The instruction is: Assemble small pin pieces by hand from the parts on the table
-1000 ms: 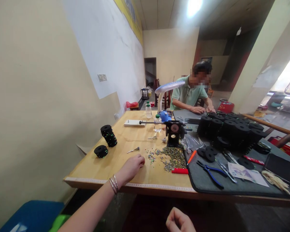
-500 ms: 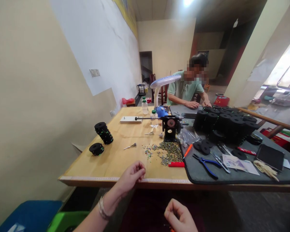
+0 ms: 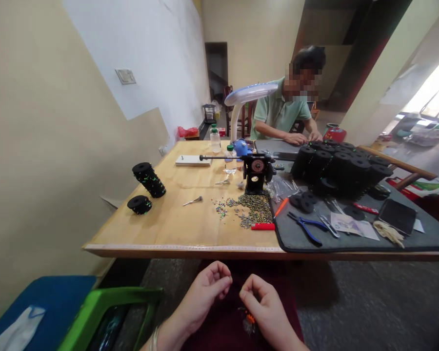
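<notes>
Over the lap — left hand, right hand — two

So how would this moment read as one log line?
left hand: fingertips pinched, above lap | right hand: fingers curled, close beside it | table: edge beyond both hands | small metal pieces: piled on tabletop

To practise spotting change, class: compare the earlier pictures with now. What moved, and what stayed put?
The left hand drew back from the table near the pile of small parts down to the lap, fingertips pinched, beside the right hand, which stays curled there. Whether it holds anything is too small to tell. Red lighter and blue pliers lie unchanged.
</notes>
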Demonstrator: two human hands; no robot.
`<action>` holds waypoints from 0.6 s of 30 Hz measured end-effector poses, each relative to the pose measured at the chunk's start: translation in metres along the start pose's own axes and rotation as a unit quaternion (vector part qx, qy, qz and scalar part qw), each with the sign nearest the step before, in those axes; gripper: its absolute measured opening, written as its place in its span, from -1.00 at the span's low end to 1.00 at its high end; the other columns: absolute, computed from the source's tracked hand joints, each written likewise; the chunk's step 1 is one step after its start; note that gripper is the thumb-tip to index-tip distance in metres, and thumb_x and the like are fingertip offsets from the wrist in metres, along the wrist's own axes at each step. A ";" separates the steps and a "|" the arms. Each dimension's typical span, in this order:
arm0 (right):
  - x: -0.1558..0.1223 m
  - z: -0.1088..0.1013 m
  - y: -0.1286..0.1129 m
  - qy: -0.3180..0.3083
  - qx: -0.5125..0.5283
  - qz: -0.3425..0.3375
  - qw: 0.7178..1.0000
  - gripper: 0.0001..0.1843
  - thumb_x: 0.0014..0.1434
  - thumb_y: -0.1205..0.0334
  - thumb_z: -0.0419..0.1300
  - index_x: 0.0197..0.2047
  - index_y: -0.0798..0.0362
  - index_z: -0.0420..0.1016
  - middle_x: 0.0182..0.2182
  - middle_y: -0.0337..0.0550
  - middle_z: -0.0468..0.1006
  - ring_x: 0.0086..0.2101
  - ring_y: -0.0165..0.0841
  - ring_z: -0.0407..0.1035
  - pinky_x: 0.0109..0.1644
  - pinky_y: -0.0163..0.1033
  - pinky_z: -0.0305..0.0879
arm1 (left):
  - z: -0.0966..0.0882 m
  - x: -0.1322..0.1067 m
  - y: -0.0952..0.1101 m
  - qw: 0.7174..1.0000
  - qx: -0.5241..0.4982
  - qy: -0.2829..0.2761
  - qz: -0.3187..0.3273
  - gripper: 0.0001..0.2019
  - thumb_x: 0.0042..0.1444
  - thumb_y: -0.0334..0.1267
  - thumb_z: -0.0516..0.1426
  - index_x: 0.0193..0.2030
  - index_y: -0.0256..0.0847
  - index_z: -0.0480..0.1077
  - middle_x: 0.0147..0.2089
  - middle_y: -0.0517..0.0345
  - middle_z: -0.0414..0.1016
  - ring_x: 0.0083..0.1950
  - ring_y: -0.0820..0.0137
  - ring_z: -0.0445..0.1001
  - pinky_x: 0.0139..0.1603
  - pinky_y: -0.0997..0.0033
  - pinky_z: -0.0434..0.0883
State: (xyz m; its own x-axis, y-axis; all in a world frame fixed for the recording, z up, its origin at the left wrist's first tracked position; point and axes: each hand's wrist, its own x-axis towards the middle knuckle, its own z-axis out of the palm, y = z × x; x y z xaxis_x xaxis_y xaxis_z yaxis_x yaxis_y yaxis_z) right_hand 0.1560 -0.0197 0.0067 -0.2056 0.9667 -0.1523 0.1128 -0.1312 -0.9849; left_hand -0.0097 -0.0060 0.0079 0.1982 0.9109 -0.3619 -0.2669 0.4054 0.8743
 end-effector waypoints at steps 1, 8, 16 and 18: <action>0.000 0.000 0.000 0.002 -0.008 -0.002 1.000 -0.79 0.05 0.19 0.11 -0.55 0.05 0.22 -0.62 -0.37 0.16 -0.55 -0.47 0.02 -0.46 -0.34 0.01 | 0.000 0.000 -0.001 1.000 0.006 -0.001 0.004 -0.77 -0.09 -0.22 0.33 -0.36 -0.24 0.39 -0.47 0.27 0.36 -0.45 0.52 0.26 -0.44 0.53 0.20; -0.001 0.001 -0.001 0.005 -0.030 -0.008 1.000 -0.80 0.05 0.22 0.09 -0.56 0.05 0.23 -0.64 -0.37 0.18 -0.55 -0.46 0.04 -0.47 -0.34 0.01 | 0.001 -0.003 -0.004 1.000 -0.013 -0.014 0.002 -0.81 -0.07 -0.26 0.31 -0.35 -0.26 0.42 -0.44 0.24 0.36 -0.44 0.51 0.25 -0.41 0.51 0.20; -0.001 0.004 -0.001 -0.013 -0.032 -0.004 0.999 -0.83 0.00 0.24 0.06 -0.57 0.02 0.16 -0.63 -0.38 0.18 -0.55 -0.47 0.03 -0.47 -0.35 0.00 | 0.003 -0.004 -0.006 0.998 -0.042 -0.038 -0.007 -0.84 -0.08 -0.34 0.30 -0.35 -0.26 0.42 -0.42 0.24 0.36 -0.43 0.52 0.22 -0.38 0.51 0.19; -0.001 0.005 -0.001 -0.016 -0.033 -0.003 0.999 -0.84 -0.02 0.26 0.05 -0.58 0.02 0.15 -0.64 -0.39 0.16 -0.56 -0.48 0.01 -0.48 -0.36 -0.02 | 0.002 -0.003 -0.008 0.999 -0.029 -0.043 0.006 -0.83 -0.06 -0.34 0.29 -0.33 -0.24 0.40 -0.41 0.25 0.35 -0.43 0.52 0.22 -0.38 0.51 0.19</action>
State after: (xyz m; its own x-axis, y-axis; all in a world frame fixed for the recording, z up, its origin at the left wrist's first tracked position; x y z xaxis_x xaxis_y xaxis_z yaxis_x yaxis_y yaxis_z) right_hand 0.1516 -0.0220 0.0072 -0.2366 0.9601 -0.1491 0.1755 -0.1087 -0.9785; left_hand -0.0062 -0.0123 0.0028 0.2740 0.9066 -0.3211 -0.3231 0.4012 0.8571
